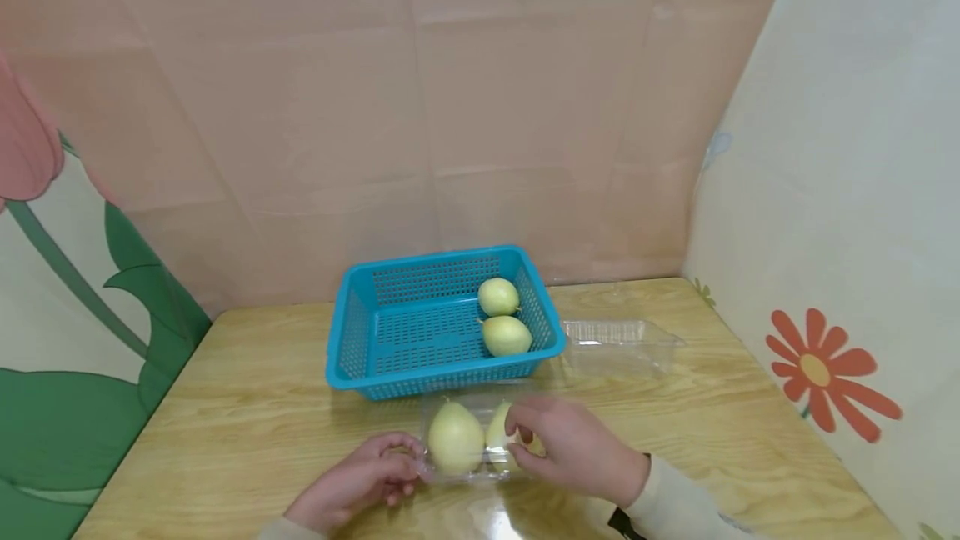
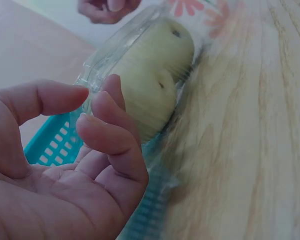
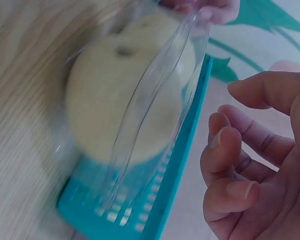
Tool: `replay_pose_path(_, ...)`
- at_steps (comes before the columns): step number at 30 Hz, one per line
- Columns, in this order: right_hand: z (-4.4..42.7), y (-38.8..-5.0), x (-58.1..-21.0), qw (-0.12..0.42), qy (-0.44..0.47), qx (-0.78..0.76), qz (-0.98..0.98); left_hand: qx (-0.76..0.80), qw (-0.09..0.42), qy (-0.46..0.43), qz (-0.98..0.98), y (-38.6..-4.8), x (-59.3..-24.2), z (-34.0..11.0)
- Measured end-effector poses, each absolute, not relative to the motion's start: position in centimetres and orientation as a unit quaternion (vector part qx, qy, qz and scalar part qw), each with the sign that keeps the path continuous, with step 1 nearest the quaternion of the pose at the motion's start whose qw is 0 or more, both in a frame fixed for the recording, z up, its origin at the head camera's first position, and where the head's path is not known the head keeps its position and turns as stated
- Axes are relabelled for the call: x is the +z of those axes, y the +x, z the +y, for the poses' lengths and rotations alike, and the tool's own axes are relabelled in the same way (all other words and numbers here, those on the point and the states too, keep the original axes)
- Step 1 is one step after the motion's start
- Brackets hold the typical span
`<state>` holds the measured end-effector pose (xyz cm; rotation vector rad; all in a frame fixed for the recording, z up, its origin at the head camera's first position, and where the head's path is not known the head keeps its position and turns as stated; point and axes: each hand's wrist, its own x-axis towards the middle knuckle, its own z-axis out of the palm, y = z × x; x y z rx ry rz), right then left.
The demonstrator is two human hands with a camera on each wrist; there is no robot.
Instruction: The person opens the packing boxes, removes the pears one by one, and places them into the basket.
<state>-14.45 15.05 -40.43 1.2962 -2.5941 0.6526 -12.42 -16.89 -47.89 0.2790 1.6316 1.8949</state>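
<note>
A clear plastic fruit box [image 1: 468, 473] lies near the front of the table with two yellow-green pears [image 1: 455, 438] side by side in it. Clear plastic passes over the pears; whether the lid is fastened I cannot tell. My left hand [image 1: 369, 473] is at the box's left end, fingertips close to its edge. In the left wrist view a gap shows between thumb and fingers [image 2: 107, 135], which are loosely bent; contact is unclear. Over the right pear hovers my right hand [image 1: 573, 444], fingers bent and thumb apart, nothing held in the right wrist view.
Behind the box stands a blue plastic basket [image 1: 446, 369] with two more pears [image 1: 506, 336] at its right side. Another clear plastic box [image 1: 618, 348] sits right of the basket. Pinkish sheeting [image 1: 420, 107] rises behind the wooden table [image 1: 247, 407], with flower-patterned sheets at both sides.
</note>
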Motion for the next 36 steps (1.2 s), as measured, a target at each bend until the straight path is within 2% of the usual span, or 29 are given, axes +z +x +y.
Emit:
replay_pose_path(4,13.4,-14.0,-40.6,0.118,0.461,0.188,-0.859,0.721,0.307,0.102,0.613,-12.4,-48.2,-16.5)
replay_pose_path(14,10.0,-13.0,-41.0,0.106,0.496,0.126,-0.852,0.727,0.317,0.108,0.599,-12.2,-48.1,-16.1)
replay_pose_path(23,9.0,-13.3,-41.7,0.108,0.519,0.103,-0.841,0.737,0.322,0.096,0.587,-12.3,-48.2,-15.5)
replay_pose_path(36,7.9,-13.0,-42.3,0.141,0.528,0.080,-0.833,0.746,0.310,0.077,0.584,-11.8,-48.1,-14.6)
